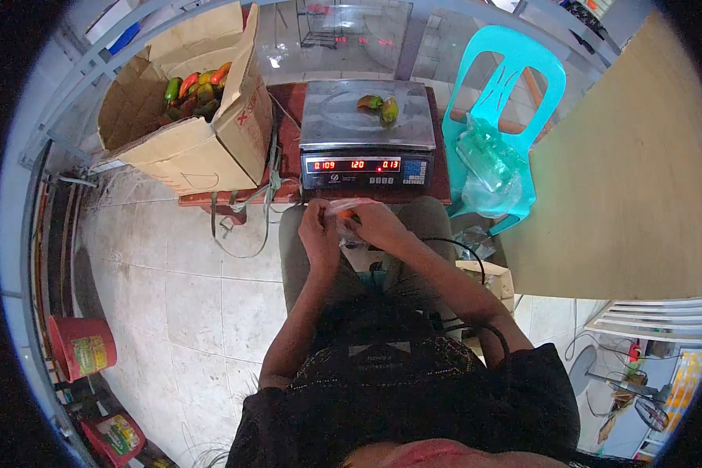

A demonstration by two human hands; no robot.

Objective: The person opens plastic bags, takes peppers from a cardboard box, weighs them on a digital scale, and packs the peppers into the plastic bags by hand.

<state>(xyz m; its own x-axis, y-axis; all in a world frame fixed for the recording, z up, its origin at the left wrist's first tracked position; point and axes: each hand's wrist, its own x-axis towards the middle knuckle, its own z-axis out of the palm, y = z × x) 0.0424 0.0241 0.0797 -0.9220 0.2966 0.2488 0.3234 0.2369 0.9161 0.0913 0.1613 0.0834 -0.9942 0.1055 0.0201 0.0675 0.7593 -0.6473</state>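
My left hand (317, 228) pinches the left edge of a thin clear plastic bag (343, 207) above my lap. At the bag's right side is my right hand (376, 225), its fingers closed around the plastic and an orange-red pepper (346, 214). Just beyond my hands stands a digital scale (366, 168) with red numbers lit. Two green and brownish peppers (388, 111) lie on its metal plate. To the left, an open cardboard box (203, 160) holds several red, green and yellow peppers (203, 87).
A turquoise plastic chair (555, 74) at the right holds clear and green plastic bags (487, 164). The scale rests on a dark red table (288, 101). A wooden panel (624, 179) stands at the right. Cords hang near the box. Red buckets (93, 351) stand at the lower left.
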